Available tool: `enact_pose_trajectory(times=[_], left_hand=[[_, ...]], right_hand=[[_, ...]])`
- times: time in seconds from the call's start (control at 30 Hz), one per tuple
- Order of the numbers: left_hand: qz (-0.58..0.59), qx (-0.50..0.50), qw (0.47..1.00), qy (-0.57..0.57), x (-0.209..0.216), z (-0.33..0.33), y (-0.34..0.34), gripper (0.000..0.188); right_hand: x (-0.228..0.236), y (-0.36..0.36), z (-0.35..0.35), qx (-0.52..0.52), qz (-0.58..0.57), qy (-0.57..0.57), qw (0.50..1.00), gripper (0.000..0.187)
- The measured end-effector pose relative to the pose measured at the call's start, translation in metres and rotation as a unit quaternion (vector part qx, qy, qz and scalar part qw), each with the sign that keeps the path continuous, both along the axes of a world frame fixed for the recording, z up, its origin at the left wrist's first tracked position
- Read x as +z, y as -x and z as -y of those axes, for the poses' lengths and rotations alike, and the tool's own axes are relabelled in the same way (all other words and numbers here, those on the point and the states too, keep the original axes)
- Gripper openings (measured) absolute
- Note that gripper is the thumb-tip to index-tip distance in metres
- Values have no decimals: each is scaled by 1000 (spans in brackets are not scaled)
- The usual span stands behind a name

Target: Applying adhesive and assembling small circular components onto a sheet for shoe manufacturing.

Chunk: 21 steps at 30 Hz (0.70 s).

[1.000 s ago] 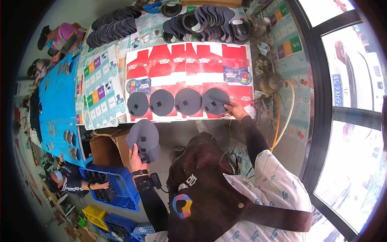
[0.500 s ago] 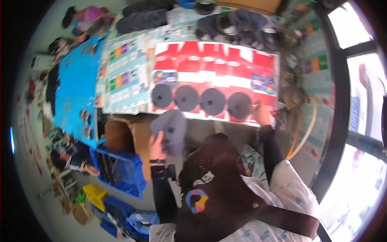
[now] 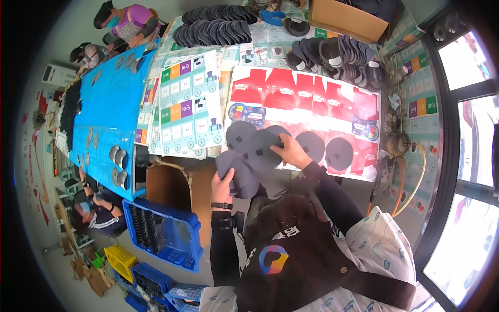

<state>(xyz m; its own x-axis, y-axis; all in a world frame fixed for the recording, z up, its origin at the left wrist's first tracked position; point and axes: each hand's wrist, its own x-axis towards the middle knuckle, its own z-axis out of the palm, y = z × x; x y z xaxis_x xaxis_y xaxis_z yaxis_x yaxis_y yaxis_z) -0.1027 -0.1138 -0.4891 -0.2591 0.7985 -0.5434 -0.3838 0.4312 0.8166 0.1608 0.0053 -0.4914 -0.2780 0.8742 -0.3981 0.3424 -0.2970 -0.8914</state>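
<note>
Several flat dark grey rounded pieces, each marked with a small dark square, are in and about my hands. My left hand (image 3: 222, 188) grips some overlapping grey pieces (image 3: 244, 181) just off the near edge of the table. My right hand (image 3: 292, 152) pinches the right edge of a round grey piece (image 3: 270, 139), which overlaps those by my left hand. On the red-and-white printed sheet (image 3: 291, 112), one grey disc (image 3: 240, 129) lies partly covered at the left, and two more discs (image 3: 339, 154) lie right of my right hand.
Dark curved pieces (image 3: 213, 32) stand in rows at the back, beside a cardboard box (image 3: 348, 21). Left are printed sheets (image 3: 191, 104), a blue-covered table (image 3: 106, 104) and a blue crate (image 3: 171, 255). Co-workers (image 3: 132, 23) sit around the blue table. Hoses (image 3: 416, 179) hang right.
My right hand has moved left from the row's right end and now holds a round grey piece near my left hand. The view has shifted; my left hand still holds grey pieces.
</note>
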Motion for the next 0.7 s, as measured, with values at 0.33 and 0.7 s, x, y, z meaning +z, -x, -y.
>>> enact_pose_trajectory(times=[0.33,0.7], left_hand=[[136,84,987,27,-57,22,173,29],[161,99,979,72,-61,10,194,28]], right_hand=[[-73,100,-140,-213,-108,59,969,26],[-129,124,-177,-196,-114,80,971,27]])
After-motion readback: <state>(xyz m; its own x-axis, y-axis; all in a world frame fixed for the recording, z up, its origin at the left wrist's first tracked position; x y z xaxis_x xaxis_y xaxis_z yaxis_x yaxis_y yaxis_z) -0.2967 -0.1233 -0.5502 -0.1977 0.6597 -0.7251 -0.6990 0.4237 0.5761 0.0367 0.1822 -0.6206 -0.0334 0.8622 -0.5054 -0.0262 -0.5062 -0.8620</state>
